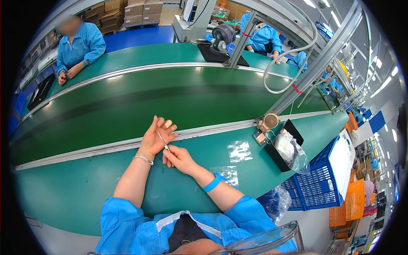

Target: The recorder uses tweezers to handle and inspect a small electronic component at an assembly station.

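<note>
My left hand (155,137) is raised over the near edge of the green belt, palm turned up and fingers apart, slightly bent. A pale yellowish finger cot (168,123) covers one fingertip. I make out nothing held in this hand. My right hand (179,160) is closed around slim metal tweezers (162,139), which point up and left towards the left palm. Whether the tips touch the skin is too small to tell. A light bracelet circles my left wrist, and a blue wrist strap (212,183) is on my right.
Right of my hands are two patches of small clear pieces (239,151), a brown round device (269,122) and a black box (276,156) holding plastic bags. A blue crate (318,180) stands farther right. Across the belt (127,100) are a fan (223,37) and co-workers in blue.
</note>
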`<action>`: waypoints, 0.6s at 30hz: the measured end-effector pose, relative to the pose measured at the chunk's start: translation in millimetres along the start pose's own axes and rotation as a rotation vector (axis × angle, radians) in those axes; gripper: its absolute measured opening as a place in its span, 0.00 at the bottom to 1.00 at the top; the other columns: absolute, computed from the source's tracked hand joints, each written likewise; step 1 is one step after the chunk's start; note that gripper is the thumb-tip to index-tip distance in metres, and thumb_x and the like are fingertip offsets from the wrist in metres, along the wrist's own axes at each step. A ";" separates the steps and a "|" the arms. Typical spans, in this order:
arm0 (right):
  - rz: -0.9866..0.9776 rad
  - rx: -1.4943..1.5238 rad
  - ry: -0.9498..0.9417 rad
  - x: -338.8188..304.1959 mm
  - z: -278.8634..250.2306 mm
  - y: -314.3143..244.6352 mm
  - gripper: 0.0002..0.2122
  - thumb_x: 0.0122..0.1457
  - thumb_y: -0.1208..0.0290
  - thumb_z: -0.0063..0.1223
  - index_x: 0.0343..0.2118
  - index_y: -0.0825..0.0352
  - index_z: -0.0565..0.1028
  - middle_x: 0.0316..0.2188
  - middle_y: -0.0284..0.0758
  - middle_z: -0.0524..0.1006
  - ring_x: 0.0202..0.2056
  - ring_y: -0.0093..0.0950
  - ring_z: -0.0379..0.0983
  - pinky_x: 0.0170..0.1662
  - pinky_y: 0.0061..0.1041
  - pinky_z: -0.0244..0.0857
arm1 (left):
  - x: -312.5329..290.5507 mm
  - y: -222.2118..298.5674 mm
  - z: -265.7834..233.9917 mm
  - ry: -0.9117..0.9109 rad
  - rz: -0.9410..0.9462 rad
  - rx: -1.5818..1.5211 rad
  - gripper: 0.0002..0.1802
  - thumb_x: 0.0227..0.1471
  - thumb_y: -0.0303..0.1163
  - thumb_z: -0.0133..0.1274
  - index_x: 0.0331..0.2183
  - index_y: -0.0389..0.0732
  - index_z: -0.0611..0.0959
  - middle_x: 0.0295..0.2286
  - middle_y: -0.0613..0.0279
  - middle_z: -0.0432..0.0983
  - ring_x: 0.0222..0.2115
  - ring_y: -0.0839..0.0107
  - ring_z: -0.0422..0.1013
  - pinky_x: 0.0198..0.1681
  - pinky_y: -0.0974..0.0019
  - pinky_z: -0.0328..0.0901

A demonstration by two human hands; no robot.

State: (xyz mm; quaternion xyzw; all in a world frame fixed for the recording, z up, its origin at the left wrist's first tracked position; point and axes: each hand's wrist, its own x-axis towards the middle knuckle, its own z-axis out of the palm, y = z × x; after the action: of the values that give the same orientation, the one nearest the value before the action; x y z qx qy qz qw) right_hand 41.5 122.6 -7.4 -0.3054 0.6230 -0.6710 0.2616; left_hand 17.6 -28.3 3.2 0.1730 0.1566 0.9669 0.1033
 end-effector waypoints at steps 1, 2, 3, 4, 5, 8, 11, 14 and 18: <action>0.000 -0.023 -0.005 -0.3 1.0 -1.0 0.11 0.61 0.66 0.40 0.25 0.66 0.67 0.19 0.29 0.72 0.18 0.15 0.66 0.21 0.15 0.59 | -0.2 0.1 1.7 0.050 0.006 0.012 0.19 0.58 0.47 0.37 0.22 0.45 0.67 0.28 0.65 0.64 0.40 0.63 0.66 0.43 0.54 0.65; 0.000 -0.045 -0.009 -0.5 1.5 -1.4 0.10 0.61 0.67 0.41 0.25 0.66 0.67 0.19 0.29 0.72 0.18 0.15 0.66 0.21 0.15 0.59 | -0.2 0.3 2.9 0.099 0.012 0.023 0.19 0.58 0.48 0.37 0.22 0.45 0.67 0.28 0.64 0.65 0.40 0.63 0.66 0.43 0.55 0.65; 0.000 -0.046 -0.009 -0.6 1.3 -0.6 0.10 0.61 0.67 0.41 0.25 0.66 0.67 0.19 0.29 0.72 0.18 0.15 0.66 0.21 0.15 0.59 | -0.1 0.4 3.2 0.099 0.011 0.023 0.19 0.58 0.48 0.37 0.22 0.45 0.67 0.28 0.64 0.65 0.40 0.63 0.66 0.43 0.55 0.65; -0.003 -0.068 -0.027 -0.7 1.0 0.2 0.10 0.61 0.67 0.41 0.26 0.66 0.68 0.20 0.28 0.72 0.19 0.15 0.66 0.21 0.14 0.59 | 0.1 0.8 3.6 0.111 0.009 0.023 0.20 0.58 0.48 0.37 0.23 0.45 0.68 0.28 0.64 0.66 0.39 0.63 0.66 0.42 0.55 0.64; -0.006 -0.090 -0.045 -0.7 0.9 0.7 0.09 0.61 0.67 0.41 0.27 0.66 0.68 0.21 0.28 0.72 0.20 0.14 0.66 0.22 0.14 0.59 | 0.3 1.0 3.7 0.124 0.007 0.023 0.20 0.58 0.49 0.37 0.23 0.45 0.69 0.28 0.63 0.67 0.39 0.63 0.67 0.42 0.56 0.64; -0.021 -0.118 -0.052 -0.4 2.0 0.9 0.09 0.61 0.68 0.42 0.27 0.67 0.68 0.21 0.28 0.72 0.20 0.15 0.66 0.22 0.14 0.60 | 0.6 1.6 0.0 0.151 0.019 0.019 0.19 0.58 0.48 0.38 0.25 0.44 0.70 0.28 0.63 0.69 0.38 0.63 0.67 0.42 0.58 0.64; -0.029 -0.156 -0.047 -0.4 2.5 -0.4 0.10 0.61 0.67 0.42 0.26 0.67 0.68 0.20 0.28 0.72 0.20 0.15 0.66 0.23 0.15 0.60 | 0.7 2.1 -4.7 0.241 0.037 0.052 0.16 0.58 0.44 0.40 0.26 0.43 0.71 0.27 0.62 0.69 0.36 0.63 0.67 0.41 0.59 0.63; -0.028 -0.179 -0.049 -0.2 2.6 -0.5 0.10 0.60 0.67 0.42 0.26 0.67 0.68 0.20 0.28 0.72 0.19 0.15 0.66 0.23 0.15 0.60 | 0.2 2.3 -6.1 0.306 0.065 0.075 0.12 0.55 0.38 0.41 0.25 0.42 0.71 0.27 0.62 0.69 0.34 0.64 0.66 0.40 0.60 0.63; -0.037 -0.203 -0.047 -0.2 3.0 -1.4 0.10 0.60 0.67 0.42 0.26 0.67 0.68 0.20 0.28 0.73 0.19 0.15 0.66 0.23 0.15 0.61 | 0.3 2.2 -4.7 0.327 0.067 0.089 0.09 0.53 0.36 0.42 0.26 0.42 0.71 0.27 0.62 0.69 0.33 0.64 0.66 0.39 0.61 0.63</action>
State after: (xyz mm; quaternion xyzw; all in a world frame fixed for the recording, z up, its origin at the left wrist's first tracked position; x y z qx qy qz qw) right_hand 43.9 120.8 -5.9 -0.3574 0.6755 -0.6020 0.2313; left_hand 15.3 -31.5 -0.1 0.0230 0.2082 0.9771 0.0364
